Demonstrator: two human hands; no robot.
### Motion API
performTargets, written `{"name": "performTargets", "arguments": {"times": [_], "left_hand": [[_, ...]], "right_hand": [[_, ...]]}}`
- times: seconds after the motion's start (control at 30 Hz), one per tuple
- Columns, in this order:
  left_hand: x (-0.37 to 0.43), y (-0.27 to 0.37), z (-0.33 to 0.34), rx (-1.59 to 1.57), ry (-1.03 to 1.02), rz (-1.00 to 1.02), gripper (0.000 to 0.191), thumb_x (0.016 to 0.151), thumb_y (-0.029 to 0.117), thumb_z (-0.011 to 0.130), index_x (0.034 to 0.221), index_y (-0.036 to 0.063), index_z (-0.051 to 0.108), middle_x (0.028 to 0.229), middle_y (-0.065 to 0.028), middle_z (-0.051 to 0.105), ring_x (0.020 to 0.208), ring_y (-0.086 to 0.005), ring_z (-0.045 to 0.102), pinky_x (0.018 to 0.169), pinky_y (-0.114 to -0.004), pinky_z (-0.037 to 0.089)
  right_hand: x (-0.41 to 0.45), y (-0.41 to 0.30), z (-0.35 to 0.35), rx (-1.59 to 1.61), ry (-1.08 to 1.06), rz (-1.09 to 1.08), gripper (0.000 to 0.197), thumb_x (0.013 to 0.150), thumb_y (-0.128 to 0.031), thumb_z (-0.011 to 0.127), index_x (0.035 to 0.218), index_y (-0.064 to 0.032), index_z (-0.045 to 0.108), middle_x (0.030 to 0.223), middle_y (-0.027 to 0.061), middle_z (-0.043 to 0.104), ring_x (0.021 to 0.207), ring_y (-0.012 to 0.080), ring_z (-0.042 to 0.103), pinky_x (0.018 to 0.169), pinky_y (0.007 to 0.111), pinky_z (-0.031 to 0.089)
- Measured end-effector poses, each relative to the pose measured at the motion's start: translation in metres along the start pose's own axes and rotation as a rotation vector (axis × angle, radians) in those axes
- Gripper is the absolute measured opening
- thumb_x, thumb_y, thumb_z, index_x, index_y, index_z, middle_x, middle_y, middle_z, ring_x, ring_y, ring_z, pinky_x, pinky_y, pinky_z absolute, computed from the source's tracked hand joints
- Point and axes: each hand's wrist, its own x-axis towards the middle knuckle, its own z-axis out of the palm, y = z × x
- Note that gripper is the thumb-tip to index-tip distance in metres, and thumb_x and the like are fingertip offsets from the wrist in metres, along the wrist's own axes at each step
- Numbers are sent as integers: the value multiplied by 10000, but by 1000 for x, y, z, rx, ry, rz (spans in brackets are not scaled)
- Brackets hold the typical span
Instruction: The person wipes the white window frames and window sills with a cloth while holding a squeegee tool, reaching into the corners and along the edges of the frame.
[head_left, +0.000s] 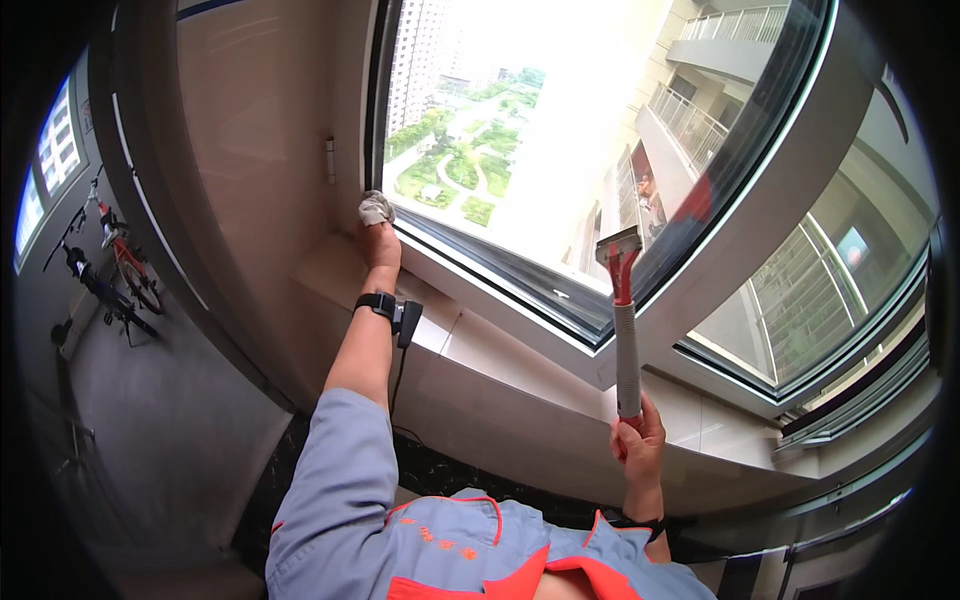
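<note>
My left hand (380, 246) grips a crumpled pale cloth (376, 208) and presses it to the lower left corner of the white window frame (480, 289). In my right hand (639, 441) is a scraper (626, 330) with a red neck, a grey ribbed handle and a wide metal head. I hold it upright by the handle's lower end, with its head in front of the window's lower right part. From this view I cannot tell whether the head touches the glass pane (555, 150). The cloth hides part of the frame corner.
Below the window runs a tiled sill (487, 345). A hinge (331, 160) sits on the left side of the frame. To the right is a second window (817, 285). Two bicycles (127, 262) stand in the hallway at far left. A dark cable (397, 375) hangs by my left forearm.
</note>
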Motion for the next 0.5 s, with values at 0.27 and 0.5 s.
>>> {"name": "performTargets", "arguments": {"times": [0.27,0.5], "left_hand": [[-159,60,34,321,-186,444,331,795,3,564,1126,15,564,1120,-167,524,1047,-345,491,900,-451,403],[-189,145,57,272,-293,446,493,791,3,587,1277,13,504,1282,-169,450,1146,-333,442,964,-407,371]], "right_hand": [[3,-5,0,27,4,56,547,870,-3,513,1390,-97,374,725,48,546,469,65,439,406,187,332],[-1,-2,-3,119,-18,0,581,837,21,552,1382,-97,386,738,50,566,474,66,453,400,194,339]]}}
